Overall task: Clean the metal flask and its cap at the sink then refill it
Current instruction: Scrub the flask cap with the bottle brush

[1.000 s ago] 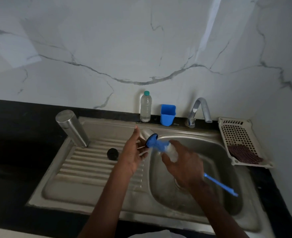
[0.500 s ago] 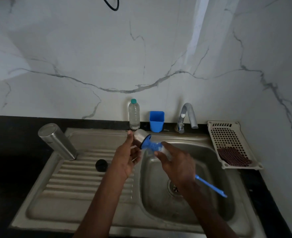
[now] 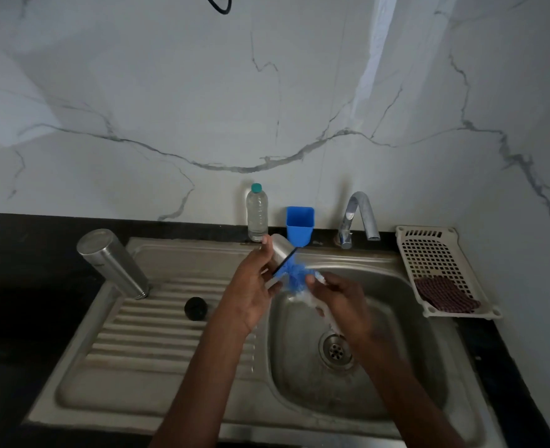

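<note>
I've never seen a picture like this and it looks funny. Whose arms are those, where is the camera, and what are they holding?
The camera sits on a person's head, looking down, so you see their own two arms. The left hand holds a shiny metal cap. The right hand holds a blue brush and pokes it at the cap. Below is a steel sink. The metal flask stands upside down on the ribbed draining part, beside a small black round piece. At the back stand a clear bottle, a blue cup and the tap.
</note>
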`<state>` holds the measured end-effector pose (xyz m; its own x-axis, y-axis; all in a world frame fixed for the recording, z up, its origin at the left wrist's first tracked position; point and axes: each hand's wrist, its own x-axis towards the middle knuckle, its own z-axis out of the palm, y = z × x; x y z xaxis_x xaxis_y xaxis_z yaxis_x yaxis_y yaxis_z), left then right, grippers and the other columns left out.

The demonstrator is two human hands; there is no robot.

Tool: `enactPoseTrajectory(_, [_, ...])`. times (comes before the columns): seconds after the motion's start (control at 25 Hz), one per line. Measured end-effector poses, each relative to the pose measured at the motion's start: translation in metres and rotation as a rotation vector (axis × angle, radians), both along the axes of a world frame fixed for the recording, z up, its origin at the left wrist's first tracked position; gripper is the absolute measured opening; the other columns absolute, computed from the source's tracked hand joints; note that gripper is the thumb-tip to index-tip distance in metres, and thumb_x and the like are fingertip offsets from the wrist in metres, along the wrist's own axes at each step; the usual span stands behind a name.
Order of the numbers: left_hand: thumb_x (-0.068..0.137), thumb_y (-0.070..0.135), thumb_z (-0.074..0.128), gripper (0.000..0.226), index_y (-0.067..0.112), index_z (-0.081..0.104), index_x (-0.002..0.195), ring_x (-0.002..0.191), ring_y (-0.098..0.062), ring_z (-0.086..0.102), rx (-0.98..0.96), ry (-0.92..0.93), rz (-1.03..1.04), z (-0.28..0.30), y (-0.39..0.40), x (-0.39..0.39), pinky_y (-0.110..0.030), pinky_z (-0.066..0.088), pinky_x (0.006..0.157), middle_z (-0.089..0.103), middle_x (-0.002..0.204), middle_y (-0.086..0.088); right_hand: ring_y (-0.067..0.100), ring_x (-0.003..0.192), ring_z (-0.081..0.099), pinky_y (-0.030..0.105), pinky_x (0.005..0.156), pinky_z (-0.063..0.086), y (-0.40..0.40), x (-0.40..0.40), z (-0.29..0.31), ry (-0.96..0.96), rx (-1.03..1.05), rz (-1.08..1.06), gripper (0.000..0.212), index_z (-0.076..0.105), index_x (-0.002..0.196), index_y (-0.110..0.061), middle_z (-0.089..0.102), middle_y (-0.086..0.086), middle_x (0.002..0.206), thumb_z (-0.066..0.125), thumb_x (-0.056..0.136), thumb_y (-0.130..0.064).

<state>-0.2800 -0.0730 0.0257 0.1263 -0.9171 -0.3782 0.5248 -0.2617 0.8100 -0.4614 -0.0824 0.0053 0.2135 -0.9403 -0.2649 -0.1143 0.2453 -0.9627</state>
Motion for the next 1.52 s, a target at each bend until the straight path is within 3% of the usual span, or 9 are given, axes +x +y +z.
enactPoseTrajectory(0.2, [0.088, 0.043, 0.075, 0.037, 0.009, 0.071, 0.101, 0.092, -0.025, 0.066, 0.149, -0.035, 0.241, -0.002, 0.004, -0.014, -0.034, 0.054, 0.080, 0.075, 0.096, -0.012, 0.011, 0.079, 0.067, 0.027, 0.060, 0.050, 0.003, 0.001, -0.006, 0.943, -0.910, -0.061, 0.040, 0.065, 0.125, -0.034, 0.071, -0.010, 0.095, 0.076, 0.088, -0.045])
enactPoseTrajectory(0.28, [0.093, 0.032, 0.072, 0.031, 0.007, 0.069, 0.113, 0.100, -0.026, 0.069, 0.121, -0.037, 0.250, -0.008, 0.008, -0.015, -0.033, 0.055, 0.080, 0.075, 0.113, -0.017, 0.010, 0.078, 0.066, 0.028, 0.062, 0.053, 0.009, 0.004, -0.004, 0.830, -0.749, 0.001, 0.035, 0.067, 0.120, -0.036, 0.071, -0.010, 0.093, 0.074, 0.088, -0.048])
enactPoseTrajectory(0.44, [0.075, 0.036, 0.090, 0.083, 0.001, 0.057, 0.143, 0.125, -0.034, 0.066, -0.146, 0.221, 0.060, -0.013, 0.017, -0.007, -0.042, 0.059, 0.097, 0.062, 0.143, -0.024, 0.012, 0.054, 0.052, 0.027, 0.049, 0.038, 0.011, -0.001, 0.015, -0.083, 0.227, -0.011, 0.032, 0.077, 0.091, -0.021, 0.064, -0.001, 0.064, 0.064, 0.095, -0.050])
enactPoseTrajectory(0.6, [0.063, 0.073, 0.083, 0.085, 0.012, 0.070, 0.122, 0.107, -0.024, 0.075, -0.018, -0.103, 0.066, 0.002, 0.018, -0.020, -0.031, 0.060, 0.081, 0.078, 0.116, -0.012, 0.003, 0.069, 0.066, 0.029, 0.062, 0.053, 0.020, -0.010, 0.002, 0.330, -0.373, -0.027, 0.024, 0.074, 0.111, -0.036, 0.075, -0.013, 0.083, 0.068, 0.093, -0.050])
enactPoseTrajectory(0.72, [0.077, 0.047, 0.078, 0.049, 0.009, 0.073, 0.107, 0.092, -0.019, 0.074, 0.060, -0.111, 0.162, -0.001, 0.015, -0.023, -0.026, 0.057, 0.070, 0.079, 0.101, -0.009, 0.004, 0.075, 0.067, 0.026, 0.063, 0.055, 0.023, -0.010, -0.007, 0.813, -0.790, -0.071, 0.036, 0.068, 0.120, -0.038, 0.072, -0.015, 0.092, 0.073, 0.087, -0.054])
enactPoseTrajectory(0.92, [0.084, 0.026, 0.076, 0.050, 0.000, 0.067, 0.126, 0.115, -0.033, 0.070, -0.022, 0.107, 0.107, -0.009, 0.025, -0.018, -0.043, 0.060, 0.096, 0.072, 0.125, -0.022, 0.015, 0.058, 0.058, 0.022, 0.049, 0.045, 0.029, -0.007, 0.011, 0.033, -0.040, -0.051, 0.025, 0.077, 0.087, -0.020, 0.069, -0.002, 0.064, 0.067, 0.096, -0.041])
enactPoseTrajectory(1.2, [0.069, 0.060, 0.073, 0.066, 0.004, 0.071, 0.104, 0.091, -0.025, 0.074, 0.122, -0.079, 0.215, -0.004, 0.029, -0.022, -0.038, 0.062, 0.083, 0.077, 0.101, -0.015, 0.007, 0.077, 0.067, 0.028, 0.064, 0.055, 0.035, -0.010, 0.003, 0.938, -0.844, -0.013, 0.038, 0.067, 0.120, -0.042, 0.073, -0.013, 0.095, 0.075, 0.085, -0.055])
enactPoseTrajectory(1.4, [0.077, 0.041, 0.074, 0.050, 0.007, 0.067, 0.113, 0.105, -0.030, 0.073, -0.010, 0.025, 0.160, -0.010, 0.030, -0.010, -0.038, 0.061, 0.084, 0.074, 0.117, -0.019, 0.013, 0.057, 0.061, 0.040, 0.062, 0.052, 0.035, 0.009, 0.017, 0.241, -0.048, 0.023, 0.035, 0.076, 0.087, -0.022, 0.070, 0.002, 0.067, 0.068, 0.091, -0.056])
enactPoseTrajectory(1.52, [0.079, 0.039, 0.076, 0.057, 0.004, 0.065, 0.122, 0.108, -0.030, 0.071, -0.020, 0.049, 0.161, -0.013, 0.031, 0.001, -0.038, 0.060, 0.085, 0.073, 0.122, -0.021, 0.005, 0.062, 0.065, 0.032, 0.063, 0.052, 0.037, 0.013, 0.013, 0.373, -0.157, -0.046, 0.031, 0.074, 0.091, -0.029, 0.072, -0.006, 0.072, 0.068, 0.088, -0.060])
